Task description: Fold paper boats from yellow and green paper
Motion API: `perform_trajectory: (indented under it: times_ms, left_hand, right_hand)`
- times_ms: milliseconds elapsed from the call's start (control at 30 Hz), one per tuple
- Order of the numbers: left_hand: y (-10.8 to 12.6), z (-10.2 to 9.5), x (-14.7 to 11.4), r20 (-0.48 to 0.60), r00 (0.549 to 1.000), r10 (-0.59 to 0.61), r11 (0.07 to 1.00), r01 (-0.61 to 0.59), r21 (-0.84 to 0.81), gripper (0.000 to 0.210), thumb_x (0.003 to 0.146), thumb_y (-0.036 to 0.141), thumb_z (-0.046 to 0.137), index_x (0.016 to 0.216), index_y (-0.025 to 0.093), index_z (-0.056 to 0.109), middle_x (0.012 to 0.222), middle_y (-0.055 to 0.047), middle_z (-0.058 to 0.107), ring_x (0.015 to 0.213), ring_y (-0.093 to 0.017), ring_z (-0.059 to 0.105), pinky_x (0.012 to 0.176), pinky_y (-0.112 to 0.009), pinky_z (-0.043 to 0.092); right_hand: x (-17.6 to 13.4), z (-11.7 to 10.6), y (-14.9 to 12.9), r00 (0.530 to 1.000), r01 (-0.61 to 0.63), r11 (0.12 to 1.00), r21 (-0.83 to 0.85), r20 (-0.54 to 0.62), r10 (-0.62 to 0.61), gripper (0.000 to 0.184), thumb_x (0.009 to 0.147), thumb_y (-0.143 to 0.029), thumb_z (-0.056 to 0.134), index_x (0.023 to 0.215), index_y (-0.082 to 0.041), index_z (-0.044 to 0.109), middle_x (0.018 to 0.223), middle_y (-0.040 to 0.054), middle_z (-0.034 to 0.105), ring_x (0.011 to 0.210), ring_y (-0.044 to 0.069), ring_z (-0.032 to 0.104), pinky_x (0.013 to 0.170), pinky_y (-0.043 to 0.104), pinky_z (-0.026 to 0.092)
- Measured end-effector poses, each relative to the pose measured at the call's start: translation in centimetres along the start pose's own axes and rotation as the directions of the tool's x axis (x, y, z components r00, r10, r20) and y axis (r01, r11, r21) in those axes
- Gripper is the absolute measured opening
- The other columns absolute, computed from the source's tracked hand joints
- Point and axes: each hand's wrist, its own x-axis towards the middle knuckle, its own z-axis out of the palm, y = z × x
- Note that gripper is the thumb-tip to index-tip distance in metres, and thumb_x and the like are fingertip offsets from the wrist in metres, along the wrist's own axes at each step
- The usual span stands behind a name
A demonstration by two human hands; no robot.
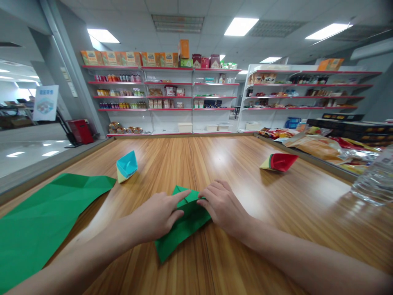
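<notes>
A folded sheet of green paper (192,219) lies at an angle on the table in front of me, with a raised flap and one corner pointing toward me. My left hand (161,213) is at its left side, the index finger stretched over the upper folded part and the thumb against the flap, holding the paper. On the other side, my right hand (225,207) has its fingers bent and pinches the paper's upper right edge. The hidden layers beneath the fingers cannot be made out.
A large creased green sheet (52,209) covers the table's left side. Beyond it stands a blue and yellow folded paper piece (127,166); a red one (281,162) sits at right. A clear plastic bottle (376,180) and packaged snacks (322,147) line the right edge.
</notes>
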Motion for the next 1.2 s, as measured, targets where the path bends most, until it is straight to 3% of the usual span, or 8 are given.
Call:
perform_trajectory:
  times_ms: [67,167,367,533,733,833,1000,1200]
  left_hand:
    - [-0.2,0.7,0.3,-0.048,0.998,-0.037,0.999,0.038,0.027,0.053,0.086,0.03,0.044,0.137,0.029,0.035,0.073,-0.002,0.068,0.066,-0.022,0.064,0.057,-0.029,0.044]
    - [-0.2,1.5,0.6,-0.135,0.985,-0.103,0.995,0.102,-0.014,0.051,0.085,0.034,0.047,0.135,0.034,0.038,0.075,0.001,0.07,0.067,-0.02,0.064,0.06,-0.029,0.045]
    - [-0.2,2.3,0.8,-0.209,0.949,-0.235,0.953,0.183,-0.242,0.044,0.083,0.036,0.049,0.127,0.031,0.051,0.082,0.003,0.07,0.068,-0.016,0.067,0.061,-0.025,0.048]
    - [-0.3,2.2,0.7,-0.215,0.95,-0.227,0.951,0.17,-0.257,0.038,0.083,0.035,0.049,0.12,0.031,0.058,0.086,0.002,0.071,0.072,-0.017,0.067,0.065,-0.026,0.049]
    - [-0.9,2.9,0.9,-0.294,0.94,-0.174,0.888,0.021,-0.459,0.041,0.092,0.033,0.033,0.129,0.023,0.048,0.112,-0.006,0.063,0.1,-0.019,0.059,0.088,-0.037,0.047]
    - [-1.7,3.4,1.1,-0.349,0.923,-0.162,0.924,0.019,-0.381,0.039,0.092,0.029,0.034,0.126,0.021,0.051,0.12,-0.008,0.057,0.105,-0.021,0.054,0.089,-0.039,0.046]
    - [-2.2,3.6,1.1,-0.202,0.979,0.037,0.998,-0.045,-0.036,0.037,0.086,0.026,0.047,0.122,0.022,0.056,0.117,-0.007,0.061,0.112,-0.029,0.047,0.095,-0.05,0.037]
    - [-3.1,3.7,1.2,-0.145,0.988,0.055,0.983,-0.079,-0.166,0.037,0.088,0.024,0.042,0.122,0.017,0.056,0.127,-0.008,0.056,0.121,-0.021,0.047,0.104,-0.039,0.036]
  right_hand:
    - [0.0,0.0,-0.2,1.0,-0.024,1.0,-0.004,-0.016,0.024,0.012,0.088,-0.018,0.049,0.092,-0.016,0.06,0.086,0.0092,0.059,0.085,0.022,0.053,0.081,0.04,0.04]
    - [-0.2,0.1,-0.6,0.999,-0.032,0.998,0.062,-0.006,0.032,0.022,0.088,-0.012,0.041,0.101,-0.015,0.059,0.094,0.0111,0.056,0.091,0.022,0.053,0.081,0.039,0.045]
    - [-0.6,0.7,-0.9,0.983,0.053,0.965,0.255,0.157,-0.095,0.042,0.087,-0.021,0.049,0.127,-0.009,0.046,0.135,0.017,0.042,0.127,0.026,0.037,0.105,0.042,0.036]
    - [-0.7,0.7,-0.6,0.959,0.091,0.954,0.286,0.233,-0.162,0.054,0.088,-0.019,0.044,0.138,-0.005,0.032,0.145,0.0193,0.026,0.137,0.025,0.018,0.111,0.043,0.026]
    - [-0.9,1.3,0.1,0.97,-0.024,0.926,0.376,0.234,-0.07,0.067,0.082,-0.015,0.048,0.143,-0.009,0.021,0.148,0.0166,0.018,0.136,0.025,0.02,0.11,0.044,0.028]
    - [-0.9,1.8,0.4,0.976,-0.11,0.92,0.376,0.217,0.028,0.07,0.078,-0.011,0.049,0.142,-0.008,0.022,0.147,0.0176,0.021,0.136,0.026,0.02,0.11,0.044,0.028]
    - [-0.8,1.8,0.4,0.969,-0.126,0.941,0.314,0.242,0.049,0.059,0.082,-0.017,0.048,0.138,-0.009,0.033,0.144,0.0167,0.032,0.134,0.027,0.027,0.109,0.046,0.028]
    - [-0.5,1.4,0.2,0.97,-0.1,0.943,0.317,0.244,0.02,0.044,0.083,-0.015,0.047,0.126,-0.014,0.049,0.137,0.0138,0.043,0.132,0.027,0.032,0.108,0.049,0.028]
